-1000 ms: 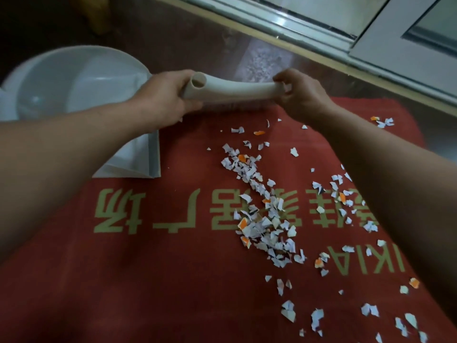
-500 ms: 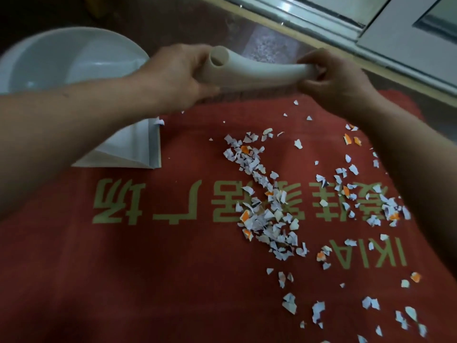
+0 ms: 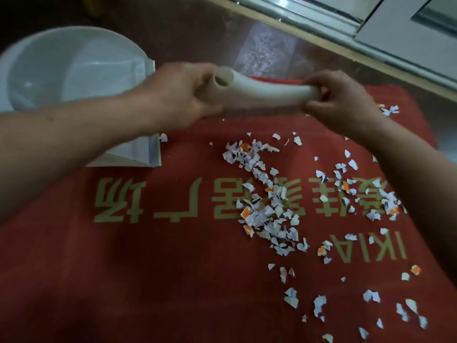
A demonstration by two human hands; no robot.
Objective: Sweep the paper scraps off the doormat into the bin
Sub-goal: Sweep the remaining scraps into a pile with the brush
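A red doormat with gold lettering covers the floor in front of me. White and orange paper scraps lie in a dense band down its middle, and looser scraps are scattered to the right. Both hands hold a cream hand brush level above the mat's far edge. My left hand grips its hollow handle end. My right hand pinches the other end. A white dustpan lies at the mat's left edge, partly hidden by my left forearm.
A white round bin stands at the far left, behind the dustpan. A dark glossy floor runs beyond the mat. A white sliding door frame crosses the top right.
Both hands have lifted the brush off the mat's far edge and tilted it, its hollow end now turned more toward me. Several scraps near the far edge have shifted toward me.
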